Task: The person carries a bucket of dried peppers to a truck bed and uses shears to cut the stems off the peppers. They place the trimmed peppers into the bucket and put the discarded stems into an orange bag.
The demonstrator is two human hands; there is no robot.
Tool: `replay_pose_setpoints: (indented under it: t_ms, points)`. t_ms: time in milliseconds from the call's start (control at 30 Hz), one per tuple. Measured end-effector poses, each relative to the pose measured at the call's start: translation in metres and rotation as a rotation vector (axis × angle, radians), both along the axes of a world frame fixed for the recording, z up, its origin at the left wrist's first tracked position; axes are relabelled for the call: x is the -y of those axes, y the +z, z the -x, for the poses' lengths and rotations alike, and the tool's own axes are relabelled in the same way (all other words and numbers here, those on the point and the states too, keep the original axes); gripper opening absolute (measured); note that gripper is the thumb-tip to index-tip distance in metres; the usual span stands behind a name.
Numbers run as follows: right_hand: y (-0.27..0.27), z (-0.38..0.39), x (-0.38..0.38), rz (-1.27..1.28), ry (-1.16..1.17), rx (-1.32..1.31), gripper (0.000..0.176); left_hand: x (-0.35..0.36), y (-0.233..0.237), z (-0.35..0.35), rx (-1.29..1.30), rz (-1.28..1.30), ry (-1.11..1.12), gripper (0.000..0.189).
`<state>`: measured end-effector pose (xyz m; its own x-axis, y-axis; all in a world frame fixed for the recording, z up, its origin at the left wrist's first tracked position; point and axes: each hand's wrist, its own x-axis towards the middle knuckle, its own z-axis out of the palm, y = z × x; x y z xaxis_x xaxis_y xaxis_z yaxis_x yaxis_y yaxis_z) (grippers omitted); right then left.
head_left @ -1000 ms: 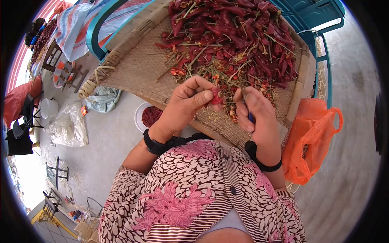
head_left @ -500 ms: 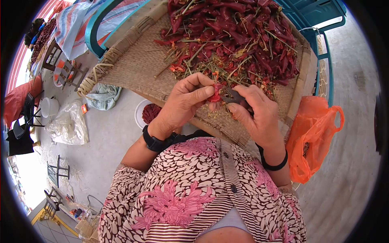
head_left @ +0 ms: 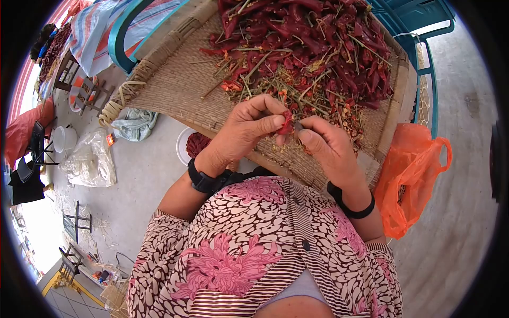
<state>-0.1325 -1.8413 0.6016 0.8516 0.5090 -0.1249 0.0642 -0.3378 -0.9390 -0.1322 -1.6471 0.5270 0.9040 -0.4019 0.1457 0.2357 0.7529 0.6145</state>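
Note:
A small piece of red chili (head_left: 287,123) is pinched between the thumb and fingers of my left hand (head_left: 246,127). My right hand (head_left: 331,148) is closed just to its right, with a small dark tool (head_left: 299,126) showing at its fingertips, close against the chili; most of the tool is hidden by the fingers. Both hands are over the near edge of a woven tray (head_left: 175,90). Beyond them on the tray lies a heap of dark red dried chilies (head_left: 313,37), with stems and yellowish seeds (head_left: 281,79) scattered along its near side.
An orange plastic bag (head_left: 411,175) hangs at the tray's right corner. A white bowl (head_left: 182,146) with dark red contents stands below the tray's near edge. Teal metal frames (head_left: 119,42) flank the tray. Clear (head_left: 95,164) and greenish (head_left: 132,124) plastic bags lie on the floor at left.
The fingers of my right hand have closed up, and less of the dark tool shows. The red piece in my left hand has shifted slightly to the right.

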Motion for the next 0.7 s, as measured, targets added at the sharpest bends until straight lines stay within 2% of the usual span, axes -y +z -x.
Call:
replay_pose_setpoints:
  t_ms: [167,267,367,467,567,700]
  points:
    - [0.001,0.001,0.003,-0.460,0.002,-0.790,0.039,-0.001,0.004,-0.001,0.013,0.046,-0.044,0.011]
    - [-0.004,0.005,0.001,-0.680,0.021,-1.059,0.041,-0.001,0.008,0.000,-0.009,0.057,-0.067,0.012]
    - [0.002,0.006,0.000,-0.506,-0.047,-0.843,0.040,-0.001,0.008,0.000,-0.040,0.051,-0.062,0.012]
    - [0.005,0.011,-0.005,0.000,-0.108,-0.050,0.036,0.001,0.004,0.001,-0.079,0.038,-0.037,0.012]
    - [0.007,0.014,-0.007,0.245,-0.099,0.449,0.032,0.000,0.007,0.004,-0.121,0.007,-0.052,0.013]
    - [0.007,0.011,-0.009,0.291,-0.085,0.571,0.027,0.000,0.005,0.004,-0.124,-0.005,-0.105,0.013]
